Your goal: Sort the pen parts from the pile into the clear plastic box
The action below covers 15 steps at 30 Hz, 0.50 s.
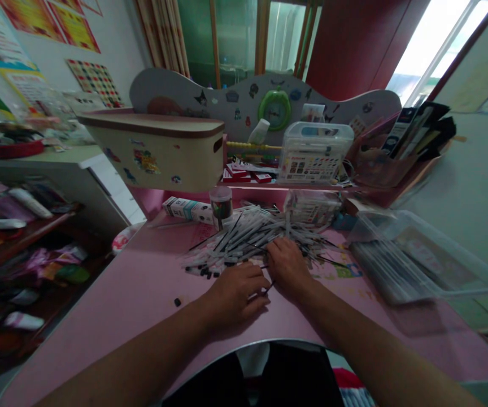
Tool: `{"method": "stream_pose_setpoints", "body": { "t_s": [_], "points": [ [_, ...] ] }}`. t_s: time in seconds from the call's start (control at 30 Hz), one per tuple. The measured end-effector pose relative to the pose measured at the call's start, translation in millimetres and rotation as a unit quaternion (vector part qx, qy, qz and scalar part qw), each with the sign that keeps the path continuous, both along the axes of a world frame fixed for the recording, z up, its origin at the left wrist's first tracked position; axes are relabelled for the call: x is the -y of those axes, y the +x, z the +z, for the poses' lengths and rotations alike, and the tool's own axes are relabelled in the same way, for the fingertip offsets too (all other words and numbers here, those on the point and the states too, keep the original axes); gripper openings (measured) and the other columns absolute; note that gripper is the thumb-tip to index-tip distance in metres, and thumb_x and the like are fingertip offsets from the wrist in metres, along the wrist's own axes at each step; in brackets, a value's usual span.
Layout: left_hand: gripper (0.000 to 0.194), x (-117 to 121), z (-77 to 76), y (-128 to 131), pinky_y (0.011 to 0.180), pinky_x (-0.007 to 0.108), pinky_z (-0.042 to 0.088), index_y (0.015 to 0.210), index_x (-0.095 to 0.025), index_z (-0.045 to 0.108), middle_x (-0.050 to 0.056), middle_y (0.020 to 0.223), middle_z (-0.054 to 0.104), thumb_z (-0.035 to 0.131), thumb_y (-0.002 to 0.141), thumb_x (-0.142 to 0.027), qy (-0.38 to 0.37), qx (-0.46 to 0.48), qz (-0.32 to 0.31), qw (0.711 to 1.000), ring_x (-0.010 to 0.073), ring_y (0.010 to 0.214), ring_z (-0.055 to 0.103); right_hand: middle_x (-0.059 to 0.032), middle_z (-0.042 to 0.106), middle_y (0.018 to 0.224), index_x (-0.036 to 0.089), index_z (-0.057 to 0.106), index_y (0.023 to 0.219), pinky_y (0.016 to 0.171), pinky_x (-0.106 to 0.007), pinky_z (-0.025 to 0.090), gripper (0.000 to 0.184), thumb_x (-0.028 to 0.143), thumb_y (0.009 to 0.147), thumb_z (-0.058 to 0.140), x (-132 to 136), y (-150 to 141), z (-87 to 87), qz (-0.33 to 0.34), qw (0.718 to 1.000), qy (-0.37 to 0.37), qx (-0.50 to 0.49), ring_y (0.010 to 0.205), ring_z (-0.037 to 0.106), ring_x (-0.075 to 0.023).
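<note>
My left hand point(239, 291) rests low over the pink desk, its fingers curled around a thin dark stick point(271, 286) whose tip shows by the fingertips. Close beside it, my right hand point(287, 264) lies at the front edge of a heap of slim whitish pens point(248, 232), many with dark ends. Its fingers are bent and pressed together; what is in them is hidden. A pale pen-like stick point(287, 224) stands up just behind the right hand. A small black cap point(178, 302) lies apart on the desk, left of my left hand.
A clear plastic cup point(221, 204) and a long printed box point(188, 210) stand behind the heap. To the right sits a clear tray point(451, 254) with a stack of grey, flat packs point(392, 271). Above, a shelf carries a cream bin point(163, 155) and a clear handled case point(316, 152).
</note>
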State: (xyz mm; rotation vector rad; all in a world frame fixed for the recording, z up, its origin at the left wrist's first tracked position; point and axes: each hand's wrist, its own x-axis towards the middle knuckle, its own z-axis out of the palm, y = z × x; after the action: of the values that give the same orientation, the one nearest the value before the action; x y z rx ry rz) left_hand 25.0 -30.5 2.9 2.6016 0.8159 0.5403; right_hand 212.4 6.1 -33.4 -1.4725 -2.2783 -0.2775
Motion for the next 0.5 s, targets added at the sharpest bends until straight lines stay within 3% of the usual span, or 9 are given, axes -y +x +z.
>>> {"method": "stream_pose_setpoints", "body": {
  "t_s": [0.13,0.3,0.5],
  "points": [
    [0.010,-2,-4.3,2,0.075,0.033,0.043,0.091,-0.019,0.068,0.005,0.093,0.066,0.071,0.086,-0.028,0.016,-0.050,0.023,0.998,0.0213,0.089,0.058,-0.0098,0.065,0.091,0.017,0.065,0.093,0.081,-0.036,0.036,0.016,0.010,0.090,0.051,-1,4,4.2,0.005,0.999,0.007,-0.053,0.088,0.053,-0.0253],
    [0.007,-4,-10.4,1,0.078,0.034,0.043,0.092,-0.019,0.068,0.006,0.096,0.066,0.061,0.092,-0.019,0.027,-0.039,0.079,0.996,0.0214,0.091,0.057,-0.0103,0.067,0.093,0.016,0.063,0.096,0.081,-0.034,0.039,0.019,0.014,0.091,0.044,-2,11,10.7,0.011,0.983,-0.002,-0.185,0.086,0.058,-0.0234],
    [0.013,-9,-9.2,-5,0.082,0.036,0.044,0.102,-0.019,0.069,0.007,0.099,0.067,0.059,0.092,-0.019,0.005,0.014,0.117,0.993,0.0228,0.094,0.058,-0.0035,0.063,0.078,0.021,0.057,0.092,0.069,-0.030,0.038,0.018,0.023,0.090,0.039,-5,25,25.5,-0.090,0.917,-0.057,-0.385,0.072,0.056,-0.0196]
  ]
}}
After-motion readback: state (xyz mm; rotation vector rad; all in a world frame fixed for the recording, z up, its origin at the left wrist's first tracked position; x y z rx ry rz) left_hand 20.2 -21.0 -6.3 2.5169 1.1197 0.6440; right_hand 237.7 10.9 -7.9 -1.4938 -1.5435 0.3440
